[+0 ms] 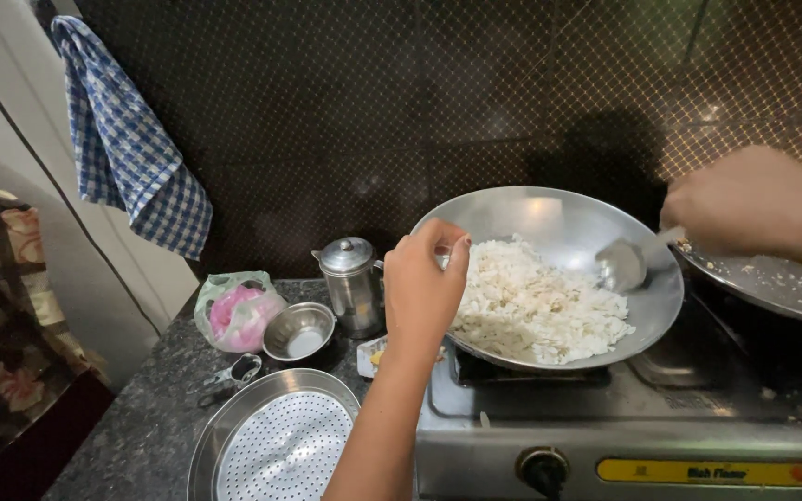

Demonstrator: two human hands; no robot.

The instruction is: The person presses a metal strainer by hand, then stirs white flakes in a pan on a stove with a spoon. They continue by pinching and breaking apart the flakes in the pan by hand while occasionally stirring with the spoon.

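Steel wok (568,232) sits tilted on the stove (624,436), filled with white flaked rice (536,311). I see my left hand (422,288) pinching the wok's near rim. My right hand (744,199) is clenched around a spoon (626,263), whose long handle runs from the grip down-left into the wok. Just left of the left hand stand a small lidded pot (352,283) and bowl (298,331); below, a perforated plate (276,441).

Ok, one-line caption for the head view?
Left hand grips wok rim while right hand stirs white flakes with ladle.
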